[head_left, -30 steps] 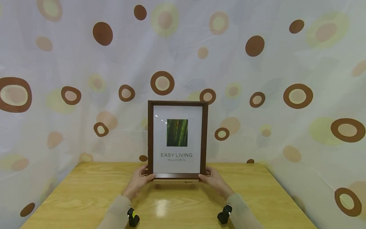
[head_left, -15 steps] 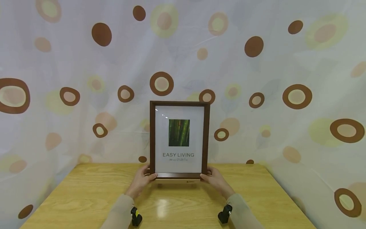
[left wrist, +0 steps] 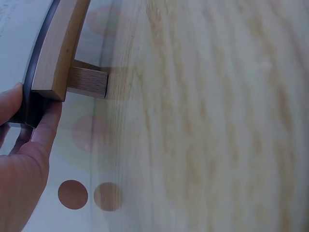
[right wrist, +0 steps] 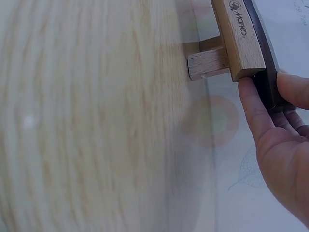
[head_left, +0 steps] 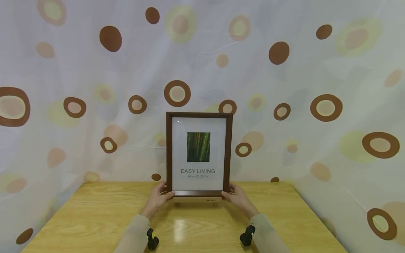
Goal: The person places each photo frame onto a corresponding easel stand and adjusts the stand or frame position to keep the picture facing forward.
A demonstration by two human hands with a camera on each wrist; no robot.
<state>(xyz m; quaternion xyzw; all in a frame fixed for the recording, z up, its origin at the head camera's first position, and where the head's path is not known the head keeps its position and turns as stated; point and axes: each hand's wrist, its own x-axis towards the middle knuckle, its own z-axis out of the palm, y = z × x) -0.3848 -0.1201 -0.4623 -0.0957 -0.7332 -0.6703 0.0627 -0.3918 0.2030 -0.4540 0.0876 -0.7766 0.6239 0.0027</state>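
Observation:
A dark brown picture frame (head_left: 226, 154) stands upright in the middle of the head view, with a white sheet, a small green picture and the words "EASY LIVING". Its bottom edge is at a light wooden stand (head_left: 197, 200), whose ledge and feet show in both wrist views. My left hand (head_left: 157, 198) grips the lower left corner, thumb on the front and fingers behind. At the lower right corner my right hand (head_left: 238, 199) holds the frame the same way. In each wrist view the index finger touches the end of the ledge (left wrist: 50, 72). The frame's back is hidden.
The wooden table (head_left: 104, 214) lies under the stand and both forearms. Behind and at both sides hangs a white cloth (head_left: 196, 70) with brown, yellow and pink dots. A black wrist camera (head_left: 152, 239) is on each sleeve.
Between the first and second frames, the picture frame and my left hand shift slightly right. Since then both hands keep their grip, and the view shifts slightly.

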